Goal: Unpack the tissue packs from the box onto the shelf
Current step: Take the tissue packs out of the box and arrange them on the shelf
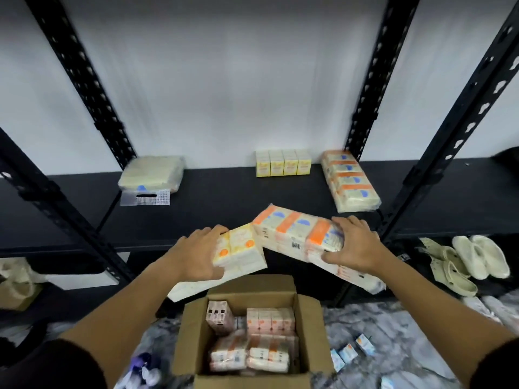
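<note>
We are gripping a yellow plastic-wrapped tissue pack [238,255] in our left hand [200,255] and an orange-striped one [297,234] in our right hand [355,244] (fingers curled round each), above the open brown cardboard box [307,318], before the black shelf [213,203].

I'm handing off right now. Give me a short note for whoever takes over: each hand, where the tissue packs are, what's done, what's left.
Left hand: grips a yellow tissue pack, held above the open box.
Right hand: grips an orange tissue pack, held at the shelf's front edge.
Done: on the shelf are one orange pack at the right, four small yellow boxes at the back and a pale pack at the left.
Left: set down both held packs, then empty the box, which holds several more packs.
</note>
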`<state>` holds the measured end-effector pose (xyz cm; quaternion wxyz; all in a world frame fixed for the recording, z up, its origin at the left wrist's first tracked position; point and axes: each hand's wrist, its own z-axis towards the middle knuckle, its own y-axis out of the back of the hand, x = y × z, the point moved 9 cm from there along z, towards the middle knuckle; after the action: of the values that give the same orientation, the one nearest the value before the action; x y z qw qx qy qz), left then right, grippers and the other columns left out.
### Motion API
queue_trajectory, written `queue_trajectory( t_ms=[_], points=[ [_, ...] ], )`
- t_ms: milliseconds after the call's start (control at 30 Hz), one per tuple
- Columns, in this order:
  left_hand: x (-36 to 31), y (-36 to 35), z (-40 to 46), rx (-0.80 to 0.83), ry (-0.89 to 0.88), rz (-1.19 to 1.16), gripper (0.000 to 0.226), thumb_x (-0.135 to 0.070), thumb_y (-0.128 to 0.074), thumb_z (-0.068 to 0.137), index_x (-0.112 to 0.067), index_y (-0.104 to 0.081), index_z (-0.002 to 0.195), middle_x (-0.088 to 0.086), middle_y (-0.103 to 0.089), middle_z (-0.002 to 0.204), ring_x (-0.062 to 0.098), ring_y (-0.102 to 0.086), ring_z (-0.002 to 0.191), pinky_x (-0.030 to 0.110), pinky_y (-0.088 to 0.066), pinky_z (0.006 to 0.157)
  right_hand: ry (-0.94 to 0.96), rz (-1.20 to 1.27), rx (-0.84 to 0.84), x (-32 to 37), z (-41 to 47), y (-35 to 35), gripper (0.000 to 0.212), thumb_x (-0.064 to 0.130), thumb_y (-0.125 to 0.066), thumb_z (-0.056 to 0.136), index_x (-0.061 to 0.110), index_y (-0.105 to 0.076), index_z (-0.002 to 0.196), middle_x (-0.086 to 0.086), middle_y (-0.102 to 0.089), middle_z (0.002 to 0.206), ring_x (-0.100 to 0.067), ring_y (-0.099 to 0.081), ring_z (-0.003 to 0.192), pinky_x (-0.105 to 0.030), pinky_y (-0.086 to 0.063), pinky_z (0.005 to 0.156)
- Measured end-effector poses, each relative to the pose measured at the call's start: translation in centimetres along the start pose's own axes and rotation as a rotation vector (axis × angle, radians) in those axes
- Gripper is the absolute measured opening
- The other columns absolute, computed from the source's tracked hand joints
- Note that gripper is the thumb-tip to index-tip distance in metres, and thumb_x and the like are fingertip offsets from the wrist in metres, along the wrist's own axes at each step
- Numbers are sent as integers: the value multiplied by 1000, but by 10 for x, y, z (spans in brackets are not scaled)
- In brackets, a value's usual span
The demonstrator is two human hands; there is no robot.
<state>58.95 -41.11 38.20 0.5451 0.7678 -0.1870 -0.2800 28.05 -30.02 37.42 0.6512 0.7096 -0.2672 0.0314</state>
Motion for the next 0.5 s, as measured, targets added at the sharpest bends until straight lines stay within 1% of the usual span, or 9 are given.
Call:
queue_trajectory(
  t_ms=[133,233,267,333,400,500],
  points=[
    [1,27,20,-105,53,10,78,-52,-68,63,-37,-29,129,-9,-46,110,18,-49,104,43,-44,88,-6,-42,-144,11,14,25,107,64,-70,63,23,-28,153,-2,-38,143,-28,-32,134,-52,-31,107],
    [7,46,42,-188,80,-18,78,-54,-67,60,-36,-31,127,-9,-44,109,17,-48,104,44,-48,86,-28,-34,-230,17,33,41,110,70,-61,56,23,-30,151,-2,-40,140,-28,-35,133,-54,-30,108],
    [9,53,50,-227,80,-14,78,-53,-68,61,-34,-32,127,-9,-44,110,17,-47,105,44,-49,85,-34,-28,-256,19,40,45,110,70,-61,55,23,-31,150,-2,-40,140,-29,-35,133,-55,-30,108],
    [16,66,67,-303,96,-29,79,-51,-70,62,-31,-33,128,-7,-43,112,18,-46,107,44,-50,85,-47,-18,-302,20,57,50,108,67,-69,59,23,-31,150,-4,-40,141,-30,-36,132,-55,-30,107],
    [29,79,85,-378,139,-110,79,-50,-72,62,-28,-34,128,-5,-44,112,20,-48,107,45,-50,85,-58,-10,-344,21,74,52,106,64,-74,62,24,-30,150,-4,-40,142,-31,-36,132,-55,-31,107],
    [53,92,114,-467,221,-290,79,-54,-73,58,-26,-38,124,-4,-50,114,21,-51,107,46,-52,85,-82,-7,-366,21,101,51,104,65,-72,61,25,-32,148,-5,-41,139,-31,-37,130,-56,-30,108]
  ],
)
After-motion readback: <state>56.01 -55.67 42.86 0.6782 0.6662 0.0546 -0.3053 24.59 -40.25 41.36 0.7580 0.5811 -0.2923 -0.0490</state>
